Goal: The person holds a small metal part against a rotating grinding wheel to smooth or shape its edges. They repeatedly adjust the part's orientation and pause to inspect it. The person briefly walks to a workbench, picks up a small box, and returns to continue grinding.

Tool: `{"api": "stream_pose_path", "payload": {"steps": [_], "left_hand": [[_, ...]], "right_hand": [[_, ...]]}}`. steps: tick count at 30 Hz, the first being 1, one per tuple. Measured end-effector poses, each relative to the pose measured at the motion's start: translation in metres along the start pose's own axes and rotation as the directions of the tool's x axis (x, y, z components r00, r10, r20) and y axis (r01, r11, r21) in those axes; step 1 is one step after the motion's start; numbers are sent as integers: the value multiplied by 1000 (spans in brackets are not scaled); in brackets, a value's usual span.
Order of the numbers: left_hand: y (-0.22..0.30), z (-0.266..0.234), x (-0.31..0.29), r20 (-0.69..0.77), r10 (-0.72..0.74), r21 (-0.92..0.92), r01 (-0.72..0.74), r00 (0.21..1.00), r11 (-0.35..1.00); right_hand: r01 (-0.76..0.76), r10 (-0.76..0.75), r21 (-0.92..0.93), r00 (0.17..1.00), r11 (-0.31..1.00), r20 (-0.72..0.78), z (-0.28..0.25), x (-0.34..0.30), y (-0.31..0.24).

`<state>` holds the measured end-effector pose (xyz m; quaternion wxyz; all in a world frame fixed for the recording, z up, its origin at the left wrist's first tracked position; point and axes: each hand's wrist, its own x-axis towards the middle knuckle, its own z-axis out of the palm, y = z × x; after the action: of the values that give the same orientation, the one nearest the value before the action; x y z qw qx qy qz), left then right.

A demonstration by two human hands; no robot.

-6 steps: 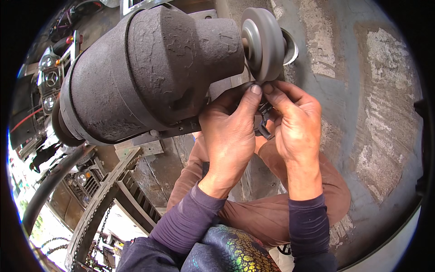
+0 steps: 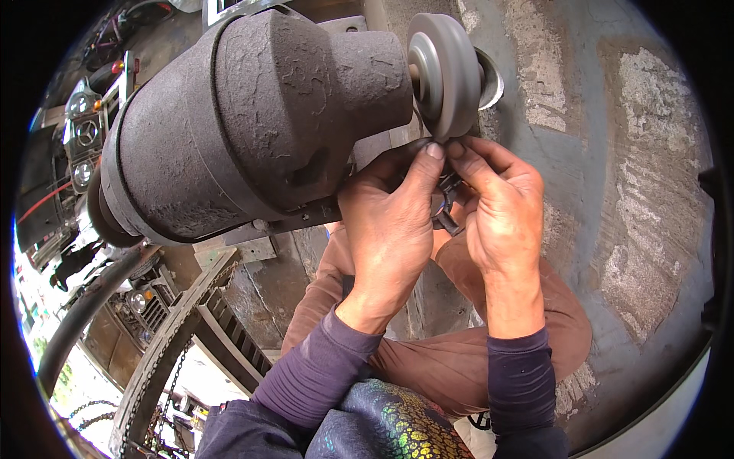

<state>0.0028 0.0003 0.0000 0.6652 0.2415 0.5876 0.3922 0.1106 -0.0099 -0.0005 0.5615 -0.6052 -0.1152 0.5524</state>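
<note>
A grey grinding wheel (image 2: 456, 73) sits at the right end of a rough, dark-coated grinder motor (image 2: 283, 115). Just under the wheel's near edge, my left hand (image 2: 394, 226) and my right hand (image 2: 505, 210) come together, thumbs side by side. Both are closed in a pinch on a small dark metal part (image 2: 447, 218), which shows between the palms. Its upper end is hidden by my fingers, so whether it touches the wheel I cannot tell.
A curved metal guard (image 2: 491, 79) stands behind the wheel. The motor rests on a metal base (image 2: 298, 222). To the lower left are a curved beam (image 2: 164, 344) and hanging chains (image 2: 172, 390). My bent legs (image 2: 436, 367) lie below my hands, over a worn concrete floor (image 2: 650, 191).
Both hands have shifted very slightly to the right, and the small dark part has moved a little with them. The grinder stays in place.
</note>
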Motion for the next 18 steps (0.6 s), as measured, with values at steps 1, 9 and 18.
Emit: {"api": "stream_pose_path", "payload": {"steps": [1, 9, 18], "left_hand": [[0, 0, 1, 2, 1, -4, -1, 1000, 1000], [0, 1, 0, 0, 1, -4, -1, 1000, 1000], [0, -1, -2, -14, -7, -5, 7, 1000, 1000]], "right_hand": [[1, -1, 11, 1000, 1000, 0, 0, 0, 0], [-8, 8, -1, 1000, 1000, -2, 0, -1, -2], [13, -12, -49, 999, 999, 35, 1, 1, 0]]}}
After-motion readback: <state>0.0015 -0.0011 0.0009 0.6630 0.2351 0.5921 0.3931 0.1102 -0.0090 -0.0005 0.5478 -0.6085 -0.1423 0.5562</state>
